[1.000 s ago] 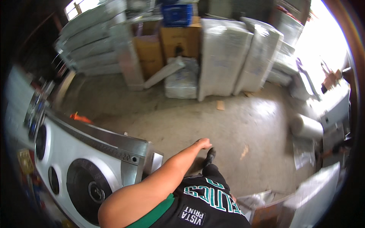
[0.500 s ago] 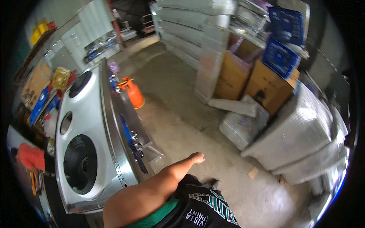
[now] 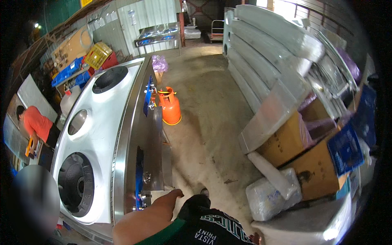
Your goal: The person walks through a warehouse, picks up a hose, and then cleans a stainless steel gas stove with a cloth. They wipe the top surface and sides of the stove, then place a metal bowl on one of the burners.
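Note:
My left arm reaches forward from the lower edge, and my left hand [image 3: 178, 193] hangs beside the front of a long stainless-steel wok stove [image 3: 98, 134]. I see no object in that hand, but its fingers are too foreshortened to read. Only a bit of my right hand [image 3: 256, 238] shows at the lower edge, by my black jersey; its fingers are mostly hidden. The stove top has two large black burner wells with a smaller round opening between them. Metal valves [image 3: 144, 196] and blue strips line its front, near my left hand.
An orange gas cylinder [image 3: 169, 107] stands on the concrete floor beside the stove. Cartons [image 3: 310, 163], wrapped bundles [image 3: 271, 196] and tall wrapped metal panels [image 3: 261, 57] line the right. Beyond the stove, at left, a person in a red shirt [image 3: 37, 124] bends over something.
My view has swung right and levelled, so the far wall and the person at left show more fully. My left hand now sits lower and closer to the stove front. Part of my right hand has appeared.

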`<state>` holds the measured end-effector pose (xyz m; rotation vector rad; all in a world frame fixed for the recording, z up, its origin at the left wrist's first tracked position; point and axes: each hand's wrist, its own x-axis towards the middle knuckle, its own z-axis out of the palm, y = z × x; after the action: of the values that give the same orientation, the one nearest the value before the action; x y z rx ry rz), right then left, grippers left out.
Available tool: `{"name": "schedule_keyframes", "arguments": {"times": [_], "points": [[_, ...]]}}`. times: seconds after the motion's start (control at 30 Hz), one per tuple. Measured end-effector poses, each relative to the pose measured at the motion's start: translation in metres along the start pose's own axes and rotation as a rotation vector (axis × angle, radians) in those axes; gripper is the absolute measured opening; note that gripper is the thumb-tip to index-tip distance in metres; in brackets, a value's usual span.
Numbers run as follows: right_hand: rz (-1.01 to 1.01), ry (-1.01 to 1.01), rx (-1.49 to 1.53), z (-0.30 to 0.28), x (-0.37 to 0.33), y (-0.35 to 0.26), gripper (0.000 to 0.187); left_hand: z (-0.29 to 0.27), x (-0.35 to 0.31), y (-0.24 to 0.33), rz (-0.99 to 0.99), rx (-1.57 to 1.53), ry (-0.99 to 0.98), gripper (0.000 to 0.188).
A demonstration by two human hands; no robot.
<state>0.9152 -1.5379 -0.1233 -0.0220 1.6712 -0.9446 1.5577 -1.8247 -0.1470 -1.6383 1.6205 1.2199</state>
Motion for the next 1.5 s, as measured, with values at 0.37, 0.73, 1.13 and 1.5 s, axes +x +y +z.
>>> {"name": "schedule_keyframes", "arguments": {"times": [0.37, 0.73, 1.13, 1.5], "points": [[0.002, -0.214, -0.377, 0.349, 0.133, -0.268, 0.027, -0.366, 0.118, 0.079, 0.508, -0.193, 0.381, 0.048], [0.112, -0.390, -0.714, 0.639, 0.359, -0.513, 0.028, -0.519, 0.213, -0.066, -0.258, -0.339, 0.281, 0.051], [-0.007, -0.422, -1.001, 1.085, 0.602, -0.802, 0.030, -0.540, 0.242, -0.100, -0.703, -0.856, 0.306, 0.046], [-0.063, -0.940, -1.658, 1.370, 0.533, -0.838, 0.031, -0.796, 0.349, -0.080, -0.509, -1.383, 0.830, 0.045]]}}
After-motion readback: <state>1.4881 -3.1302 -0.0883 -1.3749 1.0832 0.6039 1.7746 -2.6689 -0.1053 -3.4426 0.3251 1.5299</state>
